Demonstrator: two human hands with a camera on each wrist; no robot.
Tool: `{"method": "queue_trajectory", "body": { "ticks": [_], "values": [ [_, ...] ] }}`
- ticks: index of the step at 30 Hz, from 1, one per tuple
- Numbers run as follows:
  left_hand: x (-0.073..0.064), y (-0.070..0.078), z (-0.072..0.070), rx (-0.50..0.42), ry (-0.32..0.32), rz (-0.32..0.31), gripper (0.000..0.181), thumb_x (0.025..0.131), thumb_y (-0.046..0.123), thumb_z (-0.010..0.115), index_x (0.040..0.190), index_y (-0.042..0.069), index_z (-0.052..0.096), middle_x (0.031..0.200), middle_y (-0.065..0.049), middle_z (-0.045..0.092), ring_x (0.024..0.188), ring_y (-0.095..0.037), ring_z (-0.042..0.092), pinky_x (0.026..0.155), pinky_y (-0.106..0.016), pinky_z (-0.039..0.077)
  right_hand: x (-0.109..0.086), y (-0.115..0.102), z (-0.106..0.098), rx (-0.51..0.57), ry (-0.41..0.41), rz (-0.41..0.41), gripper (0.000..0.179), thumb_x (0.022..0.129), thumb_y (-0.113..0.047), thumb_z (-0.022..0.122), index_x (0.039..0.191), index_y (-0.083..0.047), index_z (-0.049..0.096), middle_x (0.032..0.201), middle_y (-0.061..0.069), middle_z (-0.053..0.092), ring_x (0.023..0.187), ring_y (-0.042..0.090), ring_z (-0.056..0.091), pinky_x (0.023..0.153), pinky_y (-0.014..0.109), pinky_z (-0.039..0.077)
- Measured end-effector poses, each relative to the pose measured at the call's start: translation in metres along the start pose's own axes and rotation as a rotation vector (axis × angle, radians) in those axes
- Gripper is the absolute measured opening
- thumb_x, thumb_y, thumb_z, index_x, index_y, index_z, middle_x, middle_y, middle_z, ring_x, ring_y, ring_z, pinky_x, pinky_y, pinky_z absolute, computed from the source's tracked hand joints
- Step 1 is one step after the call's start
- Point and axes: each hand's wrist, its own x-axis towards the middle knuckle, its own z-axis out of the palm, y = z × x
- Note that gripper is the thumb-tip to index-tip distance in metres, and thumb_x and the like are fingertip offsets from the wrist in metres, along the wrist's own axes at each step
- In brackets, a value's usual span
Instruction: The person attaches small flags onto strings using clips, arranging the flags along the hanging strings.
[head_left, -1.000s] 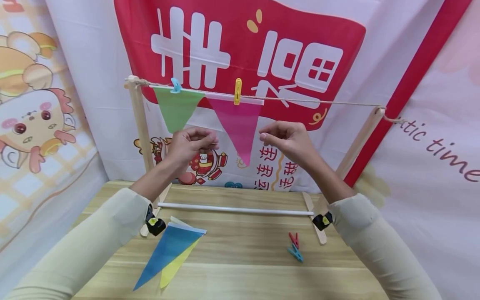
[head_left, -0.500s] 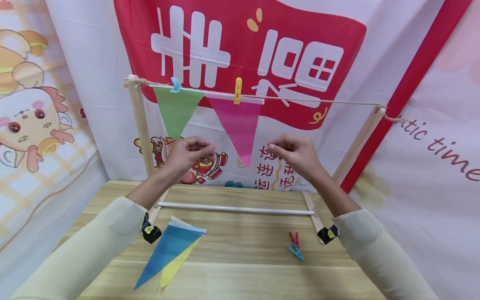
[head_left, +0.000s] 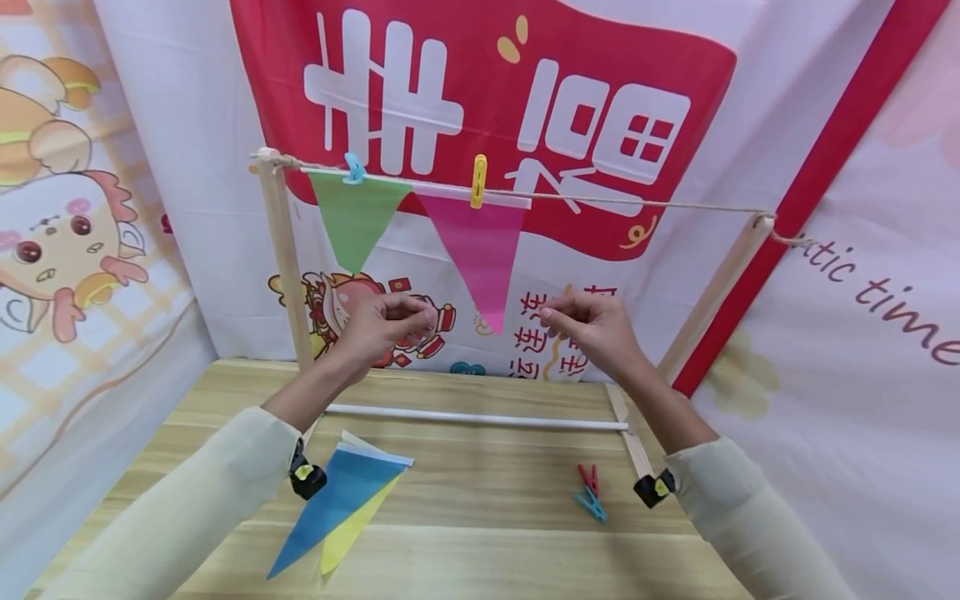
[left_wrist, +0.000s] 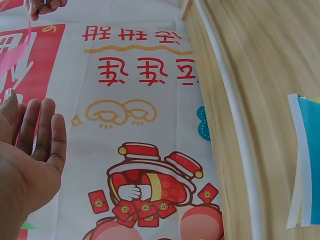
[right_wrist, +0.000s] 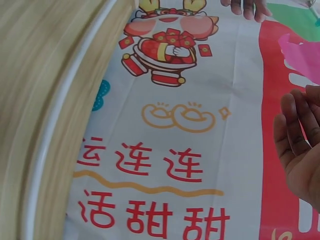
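My left hand [head_left: 382, 329] is in the air below the green pennant [head_left: 356, 218], its fingers loosely bent and holding nothing. To the right of the pink pennant [head_left: 486, 250], my right hand [head_left: 591, 327] hovers in a similar relaxed curl, also without anything in it. Both pennants hang from a string [head_left: 645, 202]: a light blue clothespin [head_left: 353, 169] clips the green one, a yellow clothespin [head_left: 477, 182] the pink one. The wrist views show the bent fingers of the left hand [left_wrist: 35, 155] and the right hand [right_wrist: 302, 145] with no object between them.
Wooden posts [head_left: 279, 250] carry the string at both ends, joined low by a white rod [head_left: 480, 418]. A blue pennant [head_left: 341, 492] overlaps a yellow pennant [head_left: 356, 525] on the wooden table [head_left: 480, 558]. Red [head_left: 588, 477] and blue clothespins [head_left: 592, 504] lie at right.
Both hands have sunk lower, away from the string, and the right hand has shifted slightly to the right. The hung pennants and the things on the table stay where they were.
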Motion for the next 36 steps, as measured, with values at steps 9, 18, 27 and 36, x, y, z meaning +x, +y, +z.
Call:
{"method": "queue_trajectory", "body": {
  "ticks": [9,18,27,36],
  "values": [
    [-0.004,-0.011,-0.001,0.048,-0.015,-0.007,0.032,0.108,0.023,0.080,0.129,-0.001,0.078,0.105,0.003,0.085,0.097,-0.018,0.081,0.082,-0.027,0.068,-0.013,0.012,0.003,0.005,-0.017,0.035,0.015,0.105,-0.018,0.083,0.112,-0.005,0.086,0.096,0.019,0.084,0.079,0.019,0.077,0.069,0.024,0.065],
    [-0.009,-0.020,-0.005,0.083,-0.025,-0.037,0.034,0.109,0.027,0.080,0.131,0.001,0.078,0.118,-0.017,0.085,0.097,-0.015,0.083,0.082,-0.030,0.069,-0.026,0.024,0.004,-0.016,-0.036,0.065,0.016,0.105,-0.019,0.083,0.109,-0.004,0.086,0.093,0.014,0.083,0.078,0.021,0.077,0.066,0.025,0.062],
    [-0.015,-0.033,-0.013,0.108,-0.025,-0.061,0.036,0.108,0.029,0.081,0.130,0.001,0.079,0.115,-0.015,0.085,0.094,-0.012,0.082,0.084,-0.029,0.069,-0.037,0.035,0.002,-0.020,-0.059,0.139,0.016,0.107,-0.020,0.081,0.109,-0.006,0.086,0.095,0.022,0.083,0.077,0.013,0.075,0.070,0.024,0.064],
    [-0.024,-0.045,-0.013,0.143,-0.041,-0.117,0.039,0.107,0.036,0.082,0.128,0.003,0.080,0.120,-0.019,0.084,0.104,-0.022,0.082,0.088,-0.031,0.069,-0.051,0.046,0.006,-0.014,-0.088,0.194,0.019,0.108,-0.024,0.080,0.112,-0.006,0.086,0.097,0.015,0.084,0.088,0.031,0.079,0.078,0.032,0.068]
  ]
}}
